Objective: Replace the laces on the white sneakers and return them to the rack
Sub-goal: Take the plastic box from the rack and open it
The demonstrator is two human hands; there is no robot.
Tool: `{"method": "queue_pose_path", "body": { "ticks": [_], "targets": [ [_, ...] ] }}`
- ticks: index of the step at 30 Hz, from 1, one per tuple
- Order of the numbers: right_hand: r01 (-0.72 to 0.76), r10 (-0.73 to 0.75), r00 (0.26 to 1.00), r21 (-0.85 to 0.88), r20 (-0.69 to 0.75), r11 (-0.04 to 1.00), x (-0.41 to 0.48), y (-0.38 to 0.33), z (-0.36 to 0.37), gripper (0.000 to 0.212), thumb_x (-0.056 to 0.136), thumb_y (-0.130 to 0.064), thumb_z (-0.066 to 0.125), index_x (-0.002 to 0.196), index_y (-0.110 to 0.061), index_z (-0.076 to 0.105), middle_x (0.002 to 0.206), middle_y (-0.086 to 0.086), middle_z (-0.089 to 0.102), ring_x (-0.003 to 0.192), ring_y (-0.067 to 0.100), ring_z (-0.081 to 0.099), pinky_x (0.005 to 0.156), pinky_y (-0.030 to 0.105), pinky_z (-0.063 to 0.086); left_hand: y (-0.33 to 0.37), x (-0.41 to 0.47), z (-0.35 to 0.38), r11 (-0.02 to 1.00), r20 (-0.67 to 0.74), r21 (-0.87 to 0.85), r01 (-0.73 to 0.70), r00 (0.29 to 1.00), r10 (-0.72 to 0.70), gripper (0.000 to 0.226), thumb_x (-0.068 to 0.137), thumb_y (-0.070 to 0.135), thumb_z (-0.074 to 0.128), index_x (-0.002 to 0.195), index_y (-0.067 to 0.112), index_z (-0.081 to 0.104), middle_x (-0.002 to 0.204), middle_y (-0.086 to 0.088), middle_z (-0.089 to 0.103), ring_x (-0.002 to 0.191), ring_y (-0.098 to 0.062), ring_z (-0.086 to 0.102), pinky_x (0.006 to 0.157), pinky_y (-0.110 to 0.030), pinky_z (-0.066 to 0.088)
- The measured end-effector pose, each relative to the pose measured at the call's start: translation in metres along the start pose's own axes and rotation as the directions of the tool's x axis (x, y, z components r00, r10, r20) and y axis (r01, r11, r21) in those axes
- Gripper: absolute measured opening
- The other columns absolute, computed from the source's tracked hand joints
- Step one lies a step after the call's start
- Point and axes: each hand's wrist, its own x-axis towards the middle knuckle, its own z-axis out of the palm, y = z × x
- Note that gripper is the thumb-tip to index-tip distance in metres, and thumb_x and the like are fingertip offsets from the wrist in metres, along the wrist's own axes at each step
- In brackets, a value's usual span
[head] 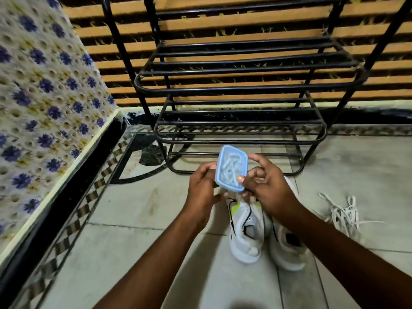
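Note:
A small clear plastic box with a blue lid (pixel 231 167) is held up over the floor, and white laces show coiled inside it. My left hand (pixel 201 190) grips its left side. My right hand (pixel 265 186) grips its right side, thumb on the lid's lower corner. Below my hands two white sneakers stand side by side on the tiles: the left one (pixel 246 233) with black and neon-yellow marks, the right one (pixel 287 248) partly hidden by my right forearm. A loose heap of white laces (pixel 344 216) lies on the floor to their right.
A black metal shoe rack (pixel 240 88) with bare slatted shelves stands just beyond the sneakers against a striped wall. A bed with a blue-flowered cover (pixel 44 103) and a black frame fills the left side. The floor is pale tile with a patterned border.

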Motion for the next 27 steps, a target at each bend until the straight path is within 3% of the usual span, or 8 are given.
{"method": "queue_pose_path", "body": {
  "ticks": [4,9,11,14,17,21,24,27],
  "targets": [
    [0.002,0.005,0.998,-0.120,0.060,0.993,0.000,0.003,0.003,0.059,0.087,-0.003,0.075,0.138,-0.016,0.049,0.066,0.000,0.062,0.055,0.029,0.062,0.061,0.046,0.055,-0.008,-0.005,-0.010,0.994,0.095,-0.042,0.100,0.991,-0.096,0.034,0.099,0.020,0.048,0.129,0.013,0.061,0.115,-0.016,0.074,0.088,-0.027,0.068,0.060,-0.029,0.041],
    [0.020,0.002,0.993,-0.186,0.120,0.982,0.003,-0.001,0.001,0.061,0.072,-0.025,0.087,0.126,-0.025,0.057,0.078,0.005,0.064,0.062,0.029,0.062,0.062,0.049,0.056,-0.003,-0.018,-0.017,0.974,0.265,-0.132,0.185,0.953,-0.145,0.045,0.108,0.042,0.036,0.140,0.019,0.058,0.106,-0.007,0.075,0.078,-0.017,0.070,0.049,-0.021,0.049],
    [0.021,0.002,0.993,-0.190,0.117,0.982,0.004,-0.003,0.002,0.057,0.066,-0.027,0.091,0.116,-0.029,0.063,0.089,0.007,0.064,0.063,0.027,0.062,0.061,0.045,0.056,0.002,-0.022,-0.016,0.971,0.291,-0.135,0.198,0.944,-0.152,0.049,0.109,0.041,0.031,0.136,0.015,0.062,0.096,-0.004,0.075,0.069,-0.014,0.069,0.045,-0.019,0.047],
    [-0.001,0.016,0.993,-0.133,0.115,0.991,0.007,-0.006,0.002,0.049,0.064,-0.014,0.093,0.106,-0.021,0.069,0.098,0.013,0.067,0.063,0.027,0.064,0.057,0.034,0.054,0.006,-0.023,-0.014,0.988,0.283,-0.034,0.148,0.950,-0.133,0.053,0.109,0.043,0.026,0.117,0.021,0.073,0.084,0.000,0.073,0.060,-0.009,0.062,0.044,-0.016,0.037],
    [0.005,0.014,0.986,-0.108,0.167,0.994,0.006,-0.010,0.006,0.042,0.069,-0.006,0.089,0.105,-0.016,0.071,0.101,0.015,0.070,0.056,0.017,0.064,0.051,0.026,0.050,0.007,-0.023,-0.011,0.997,0.268,-0.008,0.080,0.960,-0.075,0.057,0.109,0.050,0.027,0.108,0.023,0.077,0.083,-0.005,0.068,0.057,-0.010,0.053,0.044,-0.019,0.026],
    [-0.029,0.056,0.973,-0.121,0.225,0.992,0.006,-0.015,0.005,0.038,0.073,-0.003,0.086,0.106,-0.014,0.071,0.105,0.021,0.068,0.063,0.017,0.066,0.053,0.027,0.051,0.007,-0.023,-0.010,0.998,0.245,0.007,0.056,0.968,-0.056,0.055,0.108,0.048,0.033,0.122,0.005,0.063,0.080,-0.010,0.065,0.050,-0.012,0.047,0.038,-0.017,0.021],
    [-0.049,0.091,0.965,-0.172,0.245,0.984,0.008,-0.017,0.000,0.038,0.066,-0.001,0.090,0.096,-0.005,0.068,0.091,0.025,0.069,0.062,0.020,0.067,0.056,0.032,0.052,0.008,-0.032,-0.007,0.996,0.197,0.067,0.059,0.978,-0.071,0.031,0.107,0.040,0.037,0.112,0.016,0.056,0.075,0.000,0.068,0.051,-0.012,0.054,0.049,-0.021,0.026],
    [-0.034,0.084,0.978,-0.252,0.191,0.967,0.008,-0.013,-0.005,0.046,0.055,-0.011,0.098,0.087,-0.006,0.064,0.075,0.016,0.069,0.058,0.023,0.065,0.057,0.038,0.052,0.005,-0.032,-0.005,0.996,0.146,0.067,0.059,0.987,-0.068,0.016,0.105,0.033,0.042,0.105,0.020,0.053,0.076,0.002,0.066,0.062,-0.013,0.062,0.056,-0.023,0.041]
  ]
}}
